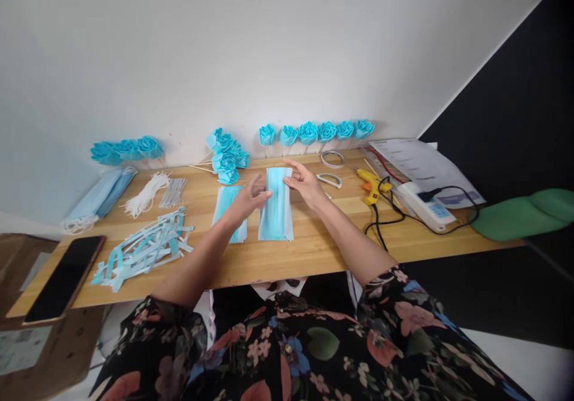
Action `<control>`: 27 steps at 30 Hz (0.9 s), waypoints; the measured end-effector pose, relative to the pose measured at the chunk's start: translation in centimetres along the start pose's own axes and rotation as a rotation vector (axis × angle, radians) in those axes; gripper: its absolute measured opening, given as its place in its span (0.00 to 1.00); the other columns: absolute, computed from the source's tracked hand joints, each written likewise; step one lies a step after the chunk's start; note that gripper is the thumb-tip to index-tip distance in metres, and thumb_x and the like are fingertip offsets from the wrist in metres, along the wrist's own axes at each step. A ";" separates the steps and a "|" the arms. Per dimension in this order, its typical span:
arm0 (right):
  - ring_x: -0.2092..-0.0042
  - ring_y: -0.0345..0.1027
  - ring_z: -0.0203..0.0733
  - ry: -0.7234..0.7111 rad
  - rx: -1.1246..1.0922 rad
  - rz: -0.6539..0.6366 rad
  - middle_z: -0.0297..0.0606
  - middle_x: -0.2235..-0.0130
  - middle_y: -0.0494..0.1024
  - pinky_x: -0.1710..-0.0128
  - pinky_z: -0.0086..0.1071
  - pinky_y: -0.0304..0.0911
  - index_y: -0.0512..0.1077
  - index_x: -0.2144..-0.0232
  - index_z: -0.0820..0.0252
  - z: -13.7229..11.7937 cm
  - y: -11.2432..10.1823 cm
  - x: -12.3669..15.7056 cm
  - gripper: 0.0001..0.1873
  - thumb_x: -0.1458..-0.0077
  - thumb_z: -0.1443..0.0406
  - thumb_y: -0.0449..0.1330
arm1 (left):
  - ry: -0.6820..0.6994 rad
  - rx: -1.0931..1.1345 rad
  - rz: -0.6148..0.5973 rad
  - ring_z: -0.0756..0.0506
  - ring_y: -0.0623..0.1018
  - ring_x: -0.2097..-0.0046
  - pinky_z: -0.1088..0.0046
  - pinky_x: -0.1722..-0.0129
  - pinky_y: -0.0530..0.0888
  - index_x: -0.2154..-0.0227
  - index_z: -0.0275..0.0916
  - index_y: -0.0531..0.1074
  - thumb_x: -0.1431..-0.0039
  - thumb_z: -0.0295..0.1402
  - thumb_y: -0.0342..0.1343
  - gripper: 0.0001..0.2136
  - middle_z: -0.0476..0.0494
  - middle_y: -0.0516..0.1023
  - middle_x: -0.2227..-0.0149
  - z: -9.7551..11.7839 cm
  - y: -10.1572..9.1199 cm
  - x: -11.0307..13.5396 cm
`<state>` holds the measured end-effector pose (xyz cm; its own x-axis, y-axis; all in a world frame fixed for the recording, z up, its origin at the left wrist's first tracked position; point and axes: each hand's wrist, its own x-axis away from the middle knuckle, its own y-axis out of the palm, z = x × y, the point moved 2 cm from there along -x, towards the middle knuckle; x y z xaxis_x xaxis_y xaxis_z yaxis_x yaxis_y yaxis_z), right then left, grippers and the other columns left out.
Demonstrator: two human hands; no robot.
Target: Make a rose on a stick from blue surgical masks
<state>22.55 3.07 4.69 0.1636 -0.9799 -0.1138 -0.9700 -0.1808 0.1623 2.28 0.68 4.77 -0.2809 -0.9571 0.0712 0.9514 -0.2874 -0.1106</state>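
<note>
A blue mask stack [224, 201] lies just left of the left fingers [255, 182], which are spread, thumb at the left edge of a blue mask panel [275, 213]. The panel is between them and the right fingers [296, 167], thumb on its right edge; whether gripping, I cannot tell. Well right lies a yellow glue gun [372, 190].

Lighting: soft, diffuse, moderately bright.
Wall [269, 48] behind tabletop [309, 254]: pale grey, evenly lit.
Panel [515, 120] right of tabletop: near-black, detail lost.
Tabletop ends: wide-angle stretch.
Left hand [247, 201] above tabletop: fingers slightly blurred.
</note>
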 end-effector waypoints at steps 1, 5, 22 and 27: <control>0.71 0.66 0.37 -0.004 -0.001 0.023 0.26 0.74 0.73 0.68 0.32 0.64 0.70 0.43 0.55 -0.1 -0.1 0.0 0.41 0.59 0.53 0.74 | -0.061 0.099 -0.020 0.31 0.79 0.44 0.52 0.48 0.77 0.29 0.37 0.56 0.52 0.50 0.71 0.50 0.27 0.78 0.42 0.1 0.5 -0.3; 0.71 0.67 0.38 -0.014 -0.010 0.150 0.26 0.75 0.72 0.66 0.33 0.67 0.72 0.44 0.54 0.0 -0.9 -0.2 0.38 0.56 0.48 0.71 | -0.228 0.304 -0.132 0.33 0.83 0.52 0.57 0.51 0.78 0.46 0.34 0.76 0.63 0.51 0.76 0.41 0.31 0.84 0.51 0.4 1.8 -0.6; 0.74 0.66 0.35 0.037 0.163 -0.010 0.33 0.77 0.77 0.72 0.31 0.63 0.76 0.75 0.59 0.5 -0.1 0.2 0.21 0.56 0.48 0.71 | 0.077 0.103 0.193 0.44 0.77 0.64 0.70 0.63 0.74 0.66 0.36 0.80 0.56 0.57 0.68 0.27 0.45 0.82 0.67 -0.2 -0.4 -0.2; 0.74 0.66 0.37 0.023 0.171 0.011 0.32 0.77 0.76 0.71 0.32 0.62 0.75 0.75 0.58 0.7 -0.3 0.1 0.20 0.53 0.49 0.70 | 0.053 0.144 0.198 0.46 0.75 0.68 0.72 0.67 0.71 0.69 0.36 0.78 0.53 0.62 0.64 0.28 0.47 0.78 0.72 -0.8 -0.6 -0.3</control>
<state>22.75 3.12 3.96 0.1549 -0.9838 -0.0900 -0.9879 -0.1550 -0.0061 1.72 1.06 4.03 -0.0899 -0.9959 0.0097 0.9956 -0.0896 0.0258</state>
